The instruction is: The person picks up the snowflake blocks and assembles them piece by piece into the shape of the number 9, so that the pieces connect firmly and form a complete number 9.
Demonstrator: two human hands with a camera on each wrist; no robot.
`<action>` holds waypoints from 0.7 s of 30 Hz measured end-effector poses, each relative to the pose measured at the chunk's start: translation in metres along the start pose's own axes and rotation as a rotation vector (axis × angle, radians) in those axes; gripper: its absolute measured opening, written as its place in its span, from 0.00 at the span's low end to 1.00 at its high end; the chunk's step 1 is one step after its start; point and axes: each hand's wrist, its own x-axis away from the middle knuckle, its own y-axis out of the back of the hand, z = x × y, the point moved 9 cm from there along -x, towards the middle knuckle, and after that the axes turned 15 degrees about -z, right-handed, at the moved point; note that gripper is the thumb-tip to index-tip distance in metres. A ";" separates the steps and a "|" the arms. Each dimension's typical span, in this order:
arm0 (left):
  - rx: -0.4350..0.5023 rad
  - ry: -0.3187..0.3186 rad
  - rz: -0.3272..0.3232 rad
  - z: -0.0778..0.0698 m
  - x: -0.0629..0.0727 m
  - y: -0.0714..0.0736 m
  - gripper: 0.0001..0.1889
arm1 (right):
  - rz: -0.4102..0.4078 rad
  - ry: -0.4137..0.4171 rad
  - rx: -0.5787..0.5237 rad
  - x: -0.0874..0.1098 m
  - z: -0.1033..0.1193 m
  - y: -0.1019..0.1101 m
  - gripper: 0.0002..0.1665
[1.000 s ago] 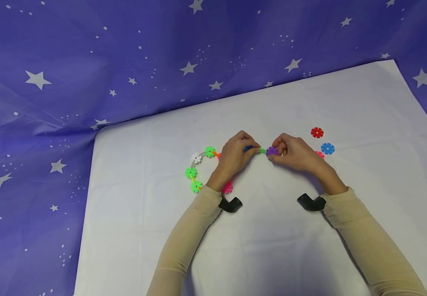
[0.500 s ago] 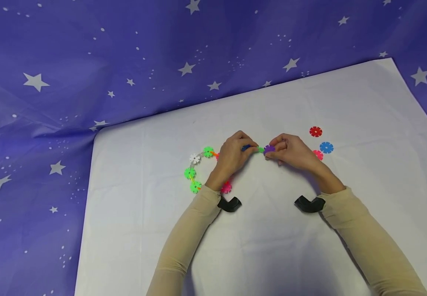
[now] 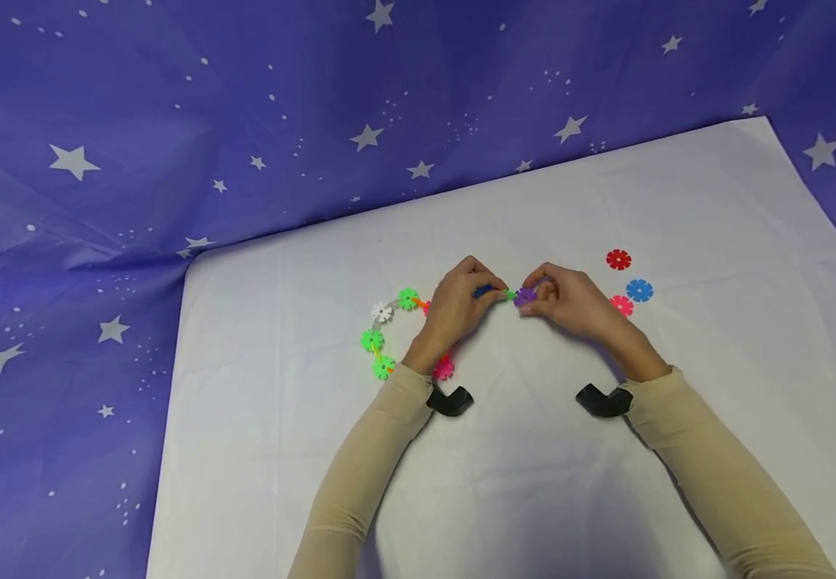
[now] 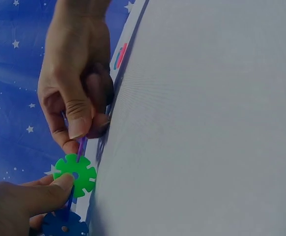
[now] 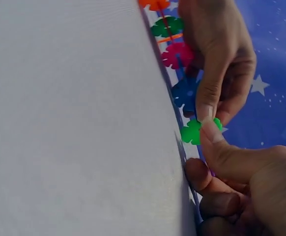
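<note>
In the head view my left hand (image 3: 455, 301) pinches a bright green notched plastic disc (image 4: 84, 173) between thumb and finger. Joined to that disc is a blue disc (image 4: 65, 227) partly covered by the left fingers. My right hand (image 3: 570, 297) pinches a purple notched disc (image 3: 525, 297), which meets the green disc edge-on; how deep the slots sit together I cannot tell. Behind the left hand runs a curved chain of slotted discs, with a pink disc (image 5: 177, 55), a dark green disc (image 5: 166, 26) and a white disc (image 3: 382, 311) among them.
To the right of the right hand lie a loose red disc (image 3: 618, 259), a light blue disc (image 3: 639, 290) and a pink disc (image 3: 623, 305). A white cloth (image 3: 519, 482) covers the table. Behind hangs a purple star-patterned curtain (image 3: 302, 104).
My right hand has shifted slightly left with the purple disc, its fingers moving around the disc. My left hand keeps its hold almost unmoved.
</note>
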 end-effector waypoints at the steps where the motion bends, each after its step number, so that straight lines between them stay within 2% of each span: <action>1: 0.003 0.003 0.003 0.000 0.000 0.000 0.05 | -0.008 0.021 0.004 0.000 0.000 0.000 0.21; 8: 0.009 0.012 0.017 0.002 0.000 -0.002 0.06 | -0.037 0.083 -0.033 -0.002 -0.003 0.001 0.20; 17: 0.013 0.027 0.026 0.004 0.000 -0.003 0.06 | 0.050 0.133 -0.042 0.001 -0.005 -0.002 0.21; 21: 0.026 0.028 0.024 0.003 -0.001 -0.003 0.05 | 0.027 0.127 -0.049 0.000 -0.005 -0.001 0.19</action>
